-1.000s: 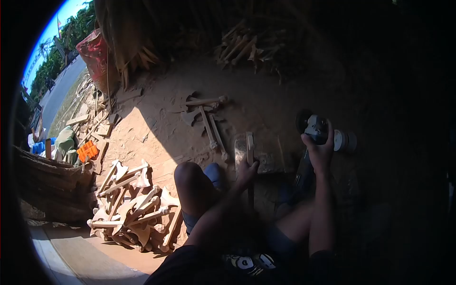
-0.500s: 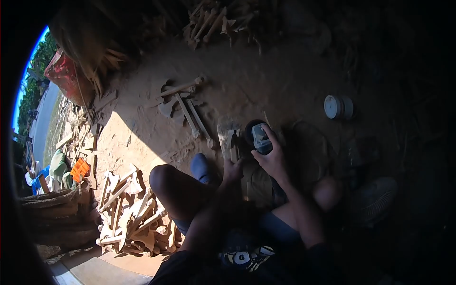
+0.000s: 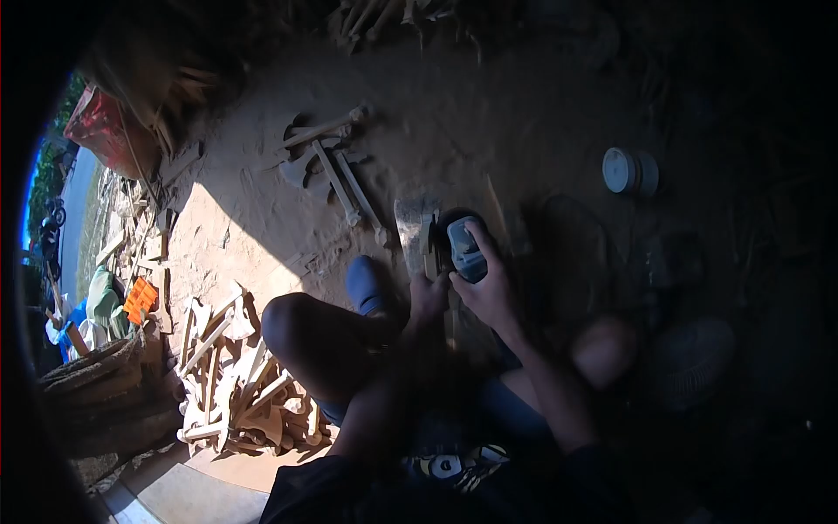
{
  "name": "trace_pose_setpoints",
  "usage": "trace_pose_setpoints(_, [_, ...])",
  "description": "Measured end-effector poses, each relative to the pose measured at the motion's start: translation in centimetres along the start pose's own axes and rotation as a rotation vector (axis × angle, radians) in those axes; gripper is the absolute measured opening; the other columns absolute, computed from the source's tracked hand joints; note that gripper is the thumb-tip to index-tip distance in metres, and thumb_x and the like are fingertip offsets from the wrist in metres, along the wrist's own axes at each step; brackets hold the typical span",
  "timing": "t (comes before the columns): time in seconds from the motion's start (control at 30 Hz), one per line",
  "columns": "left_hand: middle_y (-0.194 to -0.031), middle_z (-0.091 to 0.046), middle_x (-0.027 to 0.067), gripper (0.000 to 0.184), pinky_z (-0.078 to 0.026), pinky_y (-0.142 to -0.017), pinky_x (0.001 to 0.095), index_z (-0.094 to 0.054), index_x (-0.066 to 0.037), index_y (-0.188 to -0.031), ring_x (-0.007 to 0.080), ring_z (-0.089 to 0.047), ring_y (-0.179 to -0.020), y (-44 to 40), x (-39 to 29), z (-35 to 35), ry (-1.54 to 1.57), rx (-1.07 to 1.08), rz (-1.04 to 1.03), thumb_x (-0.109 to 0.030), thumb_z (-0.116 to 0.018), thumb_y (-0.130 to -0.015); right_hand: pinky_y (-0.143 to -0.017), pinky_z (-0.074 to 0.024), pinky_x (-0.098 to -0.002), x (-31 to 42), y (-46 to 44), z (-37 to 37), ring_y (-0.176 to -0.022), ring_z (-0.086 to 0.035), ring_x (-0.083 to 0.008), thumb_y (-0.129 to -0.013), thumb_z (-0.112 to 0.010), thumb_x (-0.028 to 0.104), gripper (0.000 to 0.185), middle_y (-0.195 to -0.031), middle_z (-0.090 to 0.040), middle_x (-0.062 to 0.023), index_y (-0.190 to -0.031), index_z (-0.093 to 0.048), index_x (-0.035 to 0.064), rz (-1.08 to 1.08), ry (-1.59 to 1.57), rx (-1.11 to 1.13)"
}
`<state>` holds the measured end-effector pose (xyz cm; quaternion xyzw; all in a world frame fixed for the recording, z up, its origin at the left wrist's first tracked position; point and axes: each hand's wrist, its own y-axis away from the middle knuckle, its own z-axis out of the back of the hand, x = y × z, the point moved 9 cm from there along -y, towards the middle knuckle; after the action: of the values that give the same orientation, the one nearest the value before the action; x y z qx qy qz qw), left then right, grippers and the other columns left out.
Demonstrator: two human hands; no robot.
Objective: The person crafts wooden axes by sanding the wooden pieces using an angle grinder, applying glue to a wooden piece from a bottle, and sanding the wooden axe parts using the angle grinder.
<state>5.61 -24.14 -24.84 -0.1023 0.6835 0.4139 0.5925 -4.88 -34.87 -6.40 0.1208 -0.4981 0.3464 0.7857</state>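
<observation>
My right hand [image 3: 491, 295] is wrapped round a grey-blue power sander [image 3: 464, 247], whose dark round disc faces left. Just left of it, my left hand [image 3: 427, 299] grips a small wooden axe-shaped piece [image 3: 428, 234] by its lower end. The disc lies right beside the piece's upper end; whether they touch I cannot tell. Behind the piece stands a pale worn wooden block [image 3: 408, 229]. Several wooden axe-shaped pieces [image 3: 336, 179] lie on the dusty ground ahead. Shadow hides much of my left fingers.
A sunlit heap of wooden axe-shaped pieces [image 3: 249, 384] lies by my left knee. A white round container [image 3: 621, 171] is on the ground to the right. Farther left are a red sack [image 3: 106, 129], an orange item [image 3: 140, 300] and brown sacking [image 3: 105, 393]. The right side is very dark.
My right hand has brought the sander left, closer to the wooden piece, and turned it more upright. The whole view has shifted slightly. Both hands keep their hold.
</observation>
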Motion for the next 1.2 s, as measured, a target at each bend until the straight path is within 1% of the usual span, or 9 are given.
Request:
trace_pose_setpoints(0.17, [-0.071, -0.066, 0.0125, 0.026, -0.051, -0.047, 0.0354, -0.066, 0.003, -0.103, 0.0195, -0.065, -0.055, -0.4, 0.7, -0.2, 0.011, 0.004, -0.014, -0.021, -0.067, -0.091, -0.083, -0.0574, -0.0460, 0.7, 0.4, 0.2, -0.096, -0.071, -0.0410, -0.078, -0.080, 0.018, 0.079, -0.109, -0.071, -0.0240, -0.149, -0.046, 0.0166, 0.034, 0.135, 0.006])
trace_pose_setpoints(0.23, [-0.074, -0.068, 0.0135, 0.026, -0.052, -0.047, 0.0355, -0.066, 0.002, -0.105, 0.0202, -0.066, -0.056, -0.3, 0.9, 0.0, -0.005, -0.016, -0.011, -0.021, -0.067, -0.091, -0.082, -0.0575, -0.0462, 0.3, 0.7, 0.0, -0.094, -0.071, -0.0406, -0.078, -0.080, 0.020, 0.079, -0.106, -0.072, -0.0238, -0.149, -0.046, 0.0172, -0.021, 0.149, 0.034])
trace_pose_setpoints(0.4, [-0.086, -0.072, 0.0175, 0.029, -0.055, -0.063, 0.0397, -0.066, 0.001, -0.110, 0.0256, -0.072, -0.074, 0.1, 0.4, -0.2, -0.093, -0.003, -0.010, -0.021, -0.066, -0.090, -0.105, -0.0488, -0.0396, -0.6, 0.7, -0.3, -0.128, -0.059, -0.0339, -0.077, -0.079, 0.005, 0.080, -0.139, -0.058, -0.0237, -0.149, -0.044, 0.0072, -0.194, 0.047, 0.096])
trace_pose_setpoints(0.43, [-0.088, -0.072, 0.0183, 0.030, -0.056, -0.068, 0.0404, -0.066, 0.001, -0.110, 0.0266, -0.072, -0.078, 0.0, 0.8, -0.2, -0.115, -0.015, -0.010, -0.021, -0.066, -0.090, -0.105, -0.0486, -0.0397, -0.8, 0.4, -0.4, -0.129, -0.059, -0.0337, -0.077, -0.079, 0.005, 0.080, -0.140, -0.057, -0.0234, -0.149, -0.044, 0.0074, -0.181, 0.043, 0.075])
trace_pose_setpoints(0.57, [-0.096, -0.074, 0.0202, 0.032, -0.054, -0.081, 0.0421, -0.065, 0.001, -0.113, 0.0288, -0.073, -0.091, 0.2, 1.1, 0.1, -0.129, -0.027, 0.010, -0.022, -0.064, -0.090, -0.090, -0.0546, -0.0458, -0.2, -1.3, -0.1, -0.108, -0.067, -0.0401, -0.080, -0.078, 0.020, 0.077, -0.122, -0.066, -0.0247, -0.149, -0.046, 0.0145, -0.020, 0.125, -0.066])
trace_pose_setpoints(0.67, [-0.094, -0.073, 0.0198, 0.032, -0.055, -0.077, 0.0414, -0.065, 0.001, -0.113, 0.0281, -0.073, -0.086, 0.2, 0.8, 0.2, -0.106, -0.028, -0.005, -0.022, -0.064, -0.091, -0.089, -0.0549, -0.0473, 0.2, -2.0, -0.2, -0.107, -0.067, -0.0419, -0.080, -0.079, 0.023, 0.076, -0.122, -0.066, -0.0252, -0.148, -0.047, 0.0145, -0.068, 0.130, -0.058])
trace_pose_setpoints(0.97, [-0.087, -0.071, 0.0185, 0.031, -0.056, -0.063, 0.0407, -0.064, 0.003, -0.110, 0.0254, -0.071, -0.072, -0.4, 1.3, 0.5, -0.075, -0.020, 0.010, -0.020, -0.064, -0.090, -0.092, -0.0543, -0.0458, 0.0, 0.6, -0.3, -0.109, -0.067, -0.0414, -0.074, -0.083, 0.014, 0.078, -0.121, -0.066, -0.0262, -0.145, -0.051, 0.0102, -0.054, 0.058, 0.062])
trace_pose_setpoints(1.1, [-0.088, -0.070, 0.0170, 0.037, -0.054, -0.060, 0.0386, -0.058, 0.000, -0.121, 0.0221, -0.068, -0.068, 0.2, 1.5, 0.7, -0.046, -0.019, -0.037, -0.017, -0.066, -0.089, -0.100, -0.0509, -0.0419, -0.7, 0.7, 1.7, -0.120, -0.063, -0.0357, -0.077, -0.079, 0.007, 0.078, -0.131, -0.062, -0.0246, -0.148, -0.047, 0.0073, -0.074, 0.000, -0.028])
trace_pose_setpoints(1.2, [-0.089, -0.068, 0.0158, 0.043, -0.053, -0.061, 0.0344, -0.051, -0.002, -0.128, 0.0176, -0.066, -0.069, 2.0, -1.5, 0.9, -0.030, -0.049, -0.111, -0.011, -0.067, -0.089, -0.107, -0.0468, -0.0384, -1.4, -0.1, 5.1, -0.130, -0.057, -0.0303, -0.078, -0.076, 0.003, 0.079, -0.139, -0.058, -0.0219, -0.150, -0.043, 0.0051, -0.073, -0.101, -0.145])
